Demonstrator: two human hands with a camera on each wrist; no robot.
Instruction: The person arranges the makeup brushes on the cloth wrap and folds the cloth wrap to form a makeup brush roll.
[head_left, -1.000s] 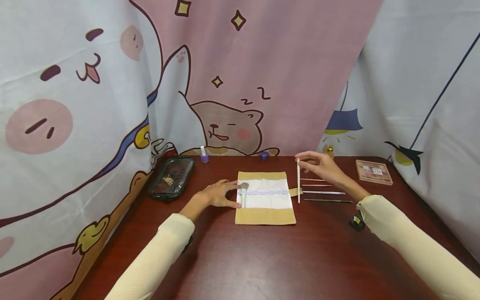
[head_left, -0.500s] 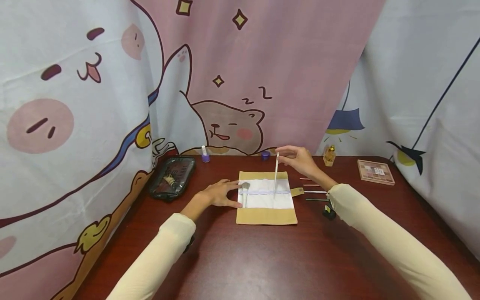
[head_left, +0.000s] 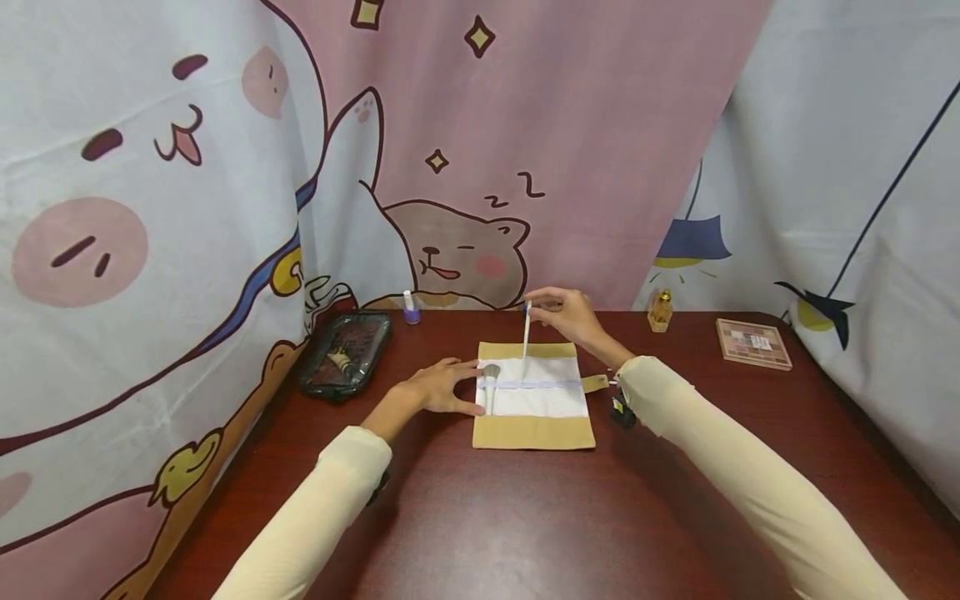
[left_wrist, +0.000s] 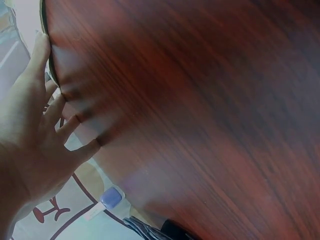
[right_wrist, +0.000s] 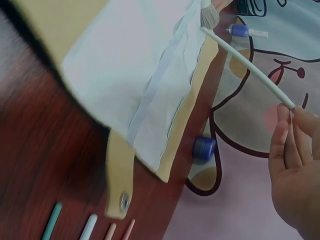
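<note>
Our right grip is pinching the stick near its upper end, presumably leaving the lower end free over the opened roll; whether the two are touching, we cannot tell. Our left grip is resting, fingers spread and grasping nothing, at the roll's left edge, probably steadying it beside the brush.

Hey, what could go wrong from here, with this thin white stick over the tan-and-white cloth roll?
The thin white stick is pinched near its upper end by the right hand, so it could swing or slip.

Its lower tip might miss or snag the narrow lavender fabric strip across the tan-and-white cloth roll.

The left hand, at the roll's left edge, might nudge the grey-bristled, white-handled brush close to its fingertips.
</note>
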